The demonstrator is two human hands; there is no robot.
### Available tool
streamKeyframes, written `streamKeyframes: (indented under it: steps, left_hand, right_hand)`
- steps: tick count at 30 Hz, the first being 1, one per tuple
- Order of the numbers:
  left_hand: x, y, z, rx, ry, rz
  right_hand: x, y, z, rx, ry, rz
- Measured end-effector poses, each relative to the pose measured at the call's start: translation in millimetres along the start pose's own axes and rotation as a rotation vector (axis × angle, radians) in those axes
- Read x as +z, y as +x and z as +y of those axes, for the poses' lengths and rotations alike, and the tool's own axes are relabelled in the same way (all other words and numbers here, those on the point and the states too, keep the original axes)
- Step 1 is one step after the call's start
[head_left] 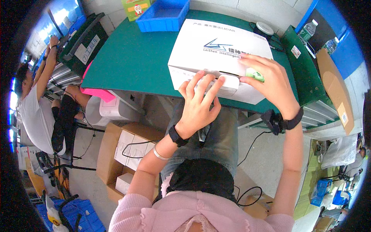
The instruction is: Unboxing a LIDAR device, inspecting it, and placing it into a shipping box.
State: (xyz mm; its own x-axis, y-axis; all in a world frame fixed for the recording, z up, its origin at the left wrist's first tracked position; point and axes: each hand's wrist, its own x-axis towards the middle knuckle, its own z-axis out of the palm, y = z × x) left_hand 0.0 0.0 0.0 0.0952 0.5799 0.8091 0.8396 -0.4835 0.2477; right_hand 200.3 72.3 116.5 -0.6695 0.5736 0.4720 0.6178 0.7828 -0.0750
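Left hand (199, 104) flat on white carton's (216, 50) front flap (228, 86); right hand (270, 79) pins lid. Neither grips; flap may spring open.

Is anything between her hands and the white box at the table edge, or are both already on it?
Nothing visible stands between. The left hand lies on the handle flap of the white box at its near edge, and the right hand presses its top by a green sticker.
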Motion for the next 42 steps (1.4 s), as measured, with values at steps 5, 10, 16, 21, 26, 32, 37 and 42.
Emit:
streamKeyframes:
  steps: [5, 10, 16, 21, 26, 32, 37, 42]
  left_hand:
    - [-7.7, 0.5, -3.3, 0.023, -0.024, -0.02]
    - [-1.1, 2.5, -0.6, 0.014, -0.021, 0.012]
    - [0.8, 2.3, -1.1, 0.015, -0.032, 0.041]
    - [-0.4, 2.9, -0.8, 0.012, -0.038, 0.033]
    - [-2.0, 4.8, -0.4, 0.017, -0.039, 0.025]
    - [3.0, 12.4, 5.4, -0.024, -0.128, -0.007]
    - [7.9, 12.8, 5.3, -0.004, -0.127, 0.063]
    - [11.9, 10.0, -0.7, 0.031, -0.119, 0.071]
  right_hand:
    - [0.4, 12.6, 6.1, -0.158, -0.147, -0.022]
    - [-4.9, 17.5, 9.8, -0.262, -0.296, -0.09]
    - [0.8, 12.4, -2.0, -0.315, -0.453, -0.044]
    - [3.7, 13.0, -3.1, -0.356, -0.535, 0.035]
    - [2.8, 11.5, 4.1, -0.393, -0.576, 0.08]
    - [5.8, 10.1, 17.7, -0.357, -0.55, 0.127]
    - [-5.6, 20.6, 21.3, -0.192, -0.233, -0.074]
    - [-2.8, 39.8, 17.0, -0.077, -0.212, -0.221]
